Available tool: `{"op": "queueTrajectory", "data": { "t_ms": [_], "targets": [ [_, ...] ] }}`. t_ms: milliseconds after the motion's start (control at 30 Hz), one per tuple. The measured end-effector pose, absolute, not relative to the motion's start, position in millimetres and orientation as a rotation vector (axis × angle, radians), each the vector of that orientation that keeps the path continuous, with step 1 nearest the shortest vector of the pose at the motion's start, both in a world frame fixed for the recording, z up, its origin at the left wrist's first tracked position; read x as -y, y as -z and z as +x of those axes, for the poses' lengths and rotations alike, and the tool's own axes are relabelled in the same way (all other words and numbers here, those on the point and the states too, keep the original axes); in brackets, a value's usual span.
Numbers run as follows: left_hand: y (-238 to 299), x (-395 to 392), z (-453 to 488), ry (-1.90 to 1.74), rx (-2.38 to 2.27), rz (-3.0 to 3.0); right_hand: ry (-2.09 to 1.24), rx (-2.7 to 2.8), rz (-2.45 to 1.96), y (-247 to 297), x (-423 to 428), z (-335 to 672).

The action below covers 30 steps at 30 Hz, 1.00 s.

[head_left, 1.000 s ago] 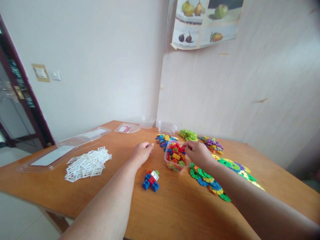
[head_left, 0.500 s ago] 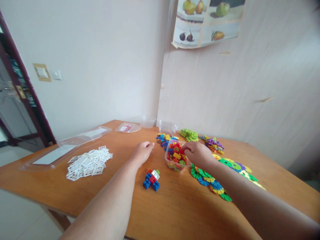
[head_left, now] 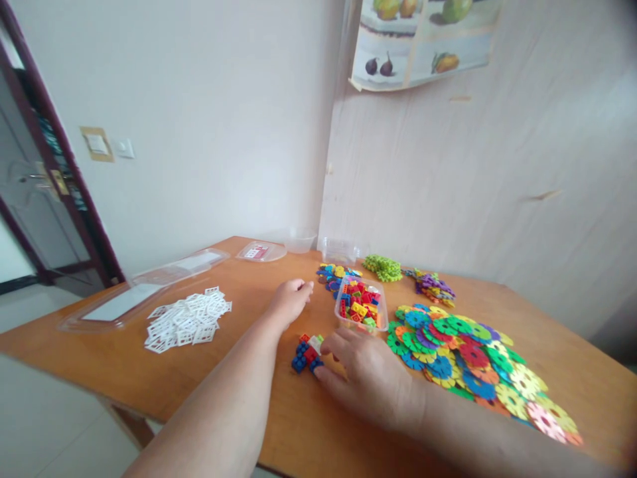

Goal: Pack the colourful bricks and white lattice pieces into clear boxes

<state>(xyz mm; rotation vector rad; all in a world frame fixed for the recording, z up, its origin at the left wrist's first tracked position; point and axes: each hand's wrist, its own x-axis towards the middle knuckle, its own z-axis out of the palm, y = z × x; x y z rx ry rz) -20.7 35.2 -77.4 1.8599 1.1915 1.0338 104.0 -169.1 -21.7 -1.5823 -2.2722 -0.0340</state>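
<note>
My left hand (head_left: pixel 291 301) rests on the table, its fingers loosely curled, and nothing shows in it. A small cluster of building bricks (head_left: pixel 309 354), blue, red, white and a bit of green, lies just in front of it. On the cluster's right side is my right hand (head_left: pixel 365 372), thumb and forefinger apart around its edge; the fingertips are at the white and blue bricks. Beyond this hand stands a clear plastic box (head_left: pixel 384 312) holding many red, yellow, blue and green bricks.
Coloured notched discs (head_left: pixel 462 358) are heaped at the right. White lattice pieces (head_left: pixel 189 320) lie at the left, near clear lids (head_left: pixel 114 307). At the back are small coloured pieces (head_left: pixel 331 275), green pieces (head_left: pixel 382 267), purple pieces (head_left: pixel 432 287) and clear tubs (head_left: pixel 300 241).
My right hand has left the brick box and come nearer and to the left, down beside the brick cluster. The left hand stays in place. The view has shifted slightly.
</note>
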Motion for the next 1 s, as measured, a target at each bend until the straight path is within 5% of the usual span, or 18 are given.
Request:
{"op": "queueTrajectory", "data": {
  "t_ms": [800, 1000],
  "targets": [
    [77.1, -37.1, -22.0, -1.032, -1.190, 1.897, 0.161, 1.843, -1.817, 3.5, 139.9, 152.9],
    [76.7, -35.6, -21.3, -1.033, -1.176, 1.877, 0.106, 1.932, -1.537, 14.0, 154.3, 139.0]
  ]
}}
